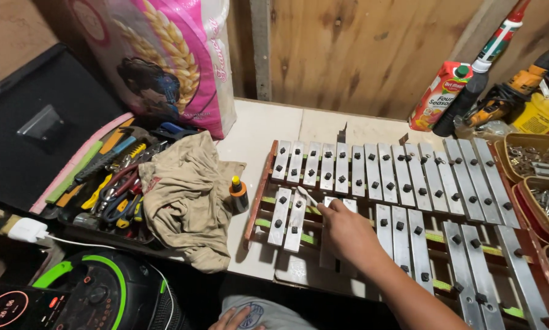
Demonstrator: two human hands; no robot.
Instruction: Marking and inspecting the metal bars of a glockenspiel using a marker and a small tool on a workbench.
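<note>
Head view: I see my right hand (346,231) reaching in from the lower right over the near row of a metal xylophone (403,201) that lies across the table (256,131). My fingers (324,208) are closed in a pinch on a small silvery piece (307,195), thin and elongated. Its long axis runs up and to the left from my fingertips, slanting across the bars (288,219) rather than along them. The piece sits over the gap in the near row, just right of the two leftmost near bars, and it points toward the far row. The bars themselves run front to back, so the piece lies diagonal to them.

My left hand (238,319) rests low at the bottom edge, on my knee, fingers loosely spread and holding nothing. It is well apart from the xylophone, so the right hand is by far the nearer one.

To the left of the frame stand a small orange-capped bottle (238,194), a crumpled beige rag (189,189) and a tray of hand tools (109,183).
</note>
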